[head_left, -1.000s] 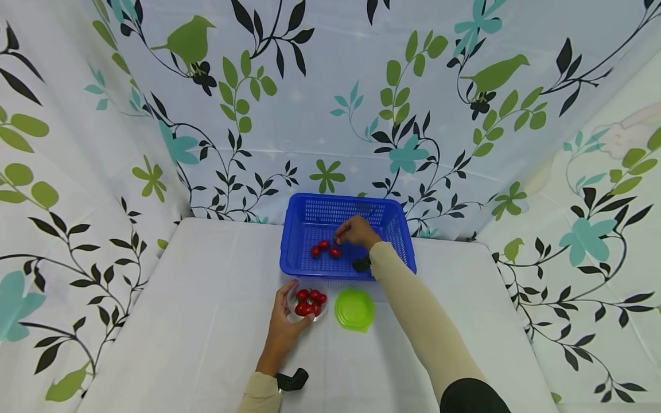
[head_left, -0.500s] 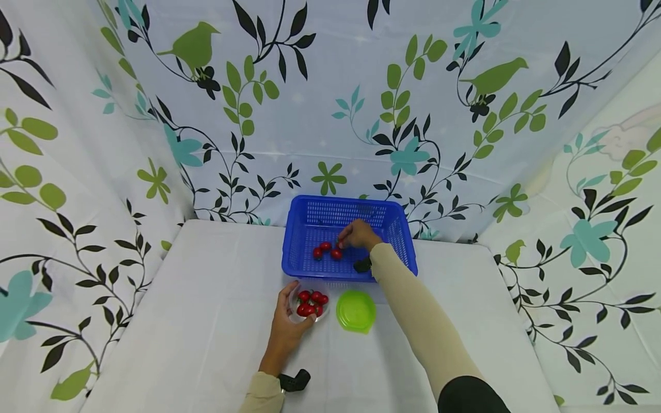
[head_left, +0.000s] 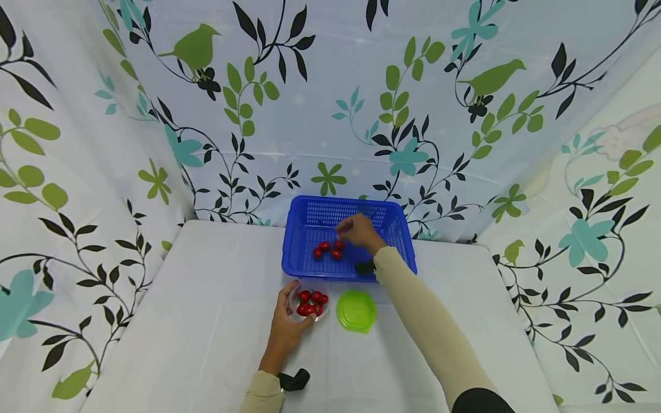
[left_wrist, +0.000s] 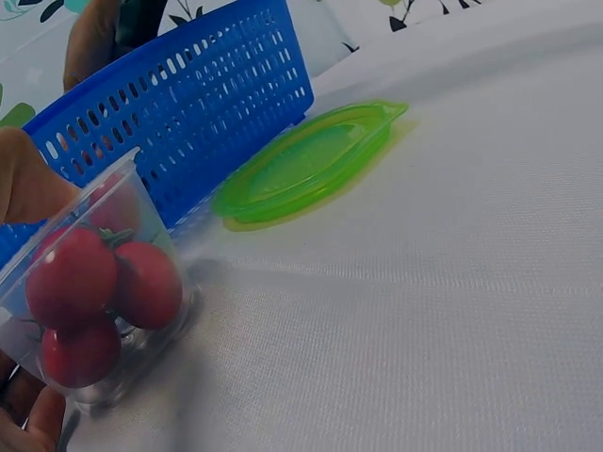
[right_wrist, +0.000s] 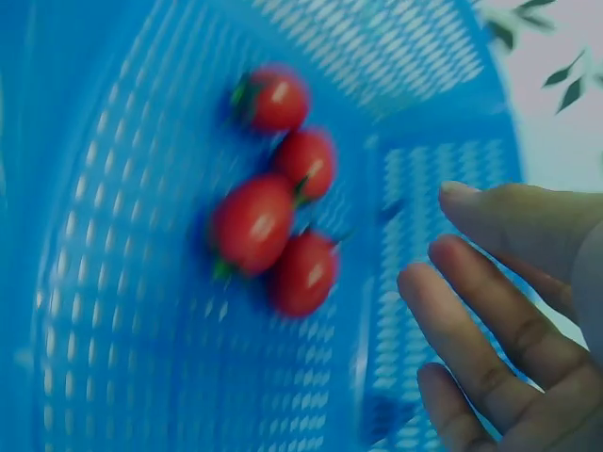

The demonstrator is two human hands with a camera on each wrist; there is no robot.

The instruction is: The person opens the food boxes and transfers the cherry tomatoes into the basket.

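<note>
My left hand (head_left: 286, 330) grips a small clear plastic container (left_wrist: 151, 200) at its side, thumb at the near edge. Several red cherry tomatoes (left_wrist: 73, 278) with green stems lie inside it. Beyond stands a blue perforated plastic basket (head_left: 293, 238). My right hand (head_left: 358, 230) hovers within the basket, at the right of several cherry tomatoes (right_wrist: 252, 224) grouped on its floor. In the right wrist view its fingers (right_wrist: 452, 306) are spread apart from the thumb, with nothing between them.
A bright green lid (head_left: 356, 311) lies flat on the white-covered table (head_left: 222, 310), right of the container and just in front of the basket. Behind the basket rises a leaf-and-bird patterned curtain (head_left: 310, 132), and similar cloth hangs at both sides.
My right hand has let go of a cherry tomato, which now lies beside the others in the basket, and has drawn slightly up and away. My left hand keeps its grip on the container.
</note>
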